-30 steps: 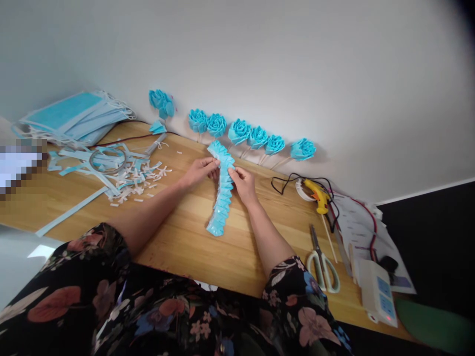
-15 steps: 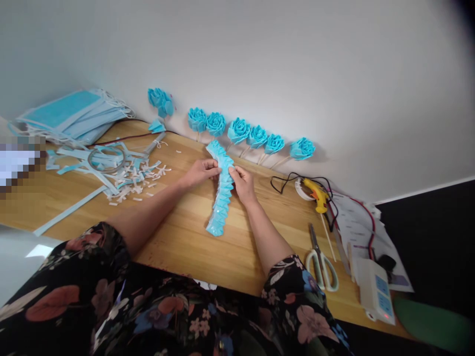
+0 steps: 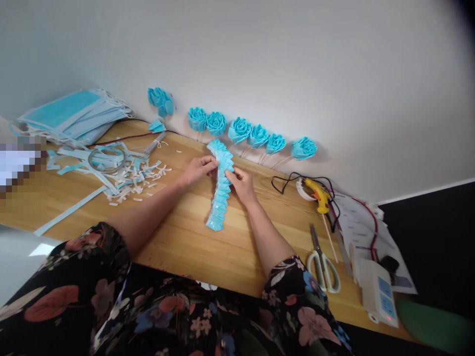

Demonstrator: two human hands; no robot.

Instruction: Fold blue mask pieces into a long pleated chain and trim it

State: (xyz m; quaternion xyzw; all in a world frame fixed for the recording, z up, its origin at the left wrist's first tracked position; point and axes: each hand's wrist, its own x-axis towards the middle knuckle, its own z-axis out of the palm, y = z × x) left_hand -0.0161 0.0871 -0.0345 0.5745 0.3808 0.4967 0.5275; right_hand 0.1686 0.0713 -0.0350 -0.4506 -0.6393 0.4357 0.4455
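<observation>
A long pleated strip of blue mask fabric [image 3: 221,190] runs lengthwise between my hands over the wooden table. My left hand [image 3: 201,169] pinches its left edge in the upper half. From the other side, my right hand [image 3: 242,184] pinches the strip slightly lower, thumb on top of the folds. The fingertips under the strip are hidden. Behind it, several blue fabric roses [image 3: 239,130] on thin sticks lean along the wall. One looser blue flower [image 3: 161,101] stands farther left.
At left are a stack of blue face masks [image 3: 63,113] and a heap of cut strips and white scraps [image 3: 122,175]. To the right lie a yellow glue gun [image 3: 319,195] with a black cable, scissors [image 3: 322,264], papers [image 3: 365,232] and a power strip [image 3: 379,291].
My right hand has shifted slightly left and down along the strip, its thumb now farther over the folds. The strip's lower end has risen a little.
</observation>
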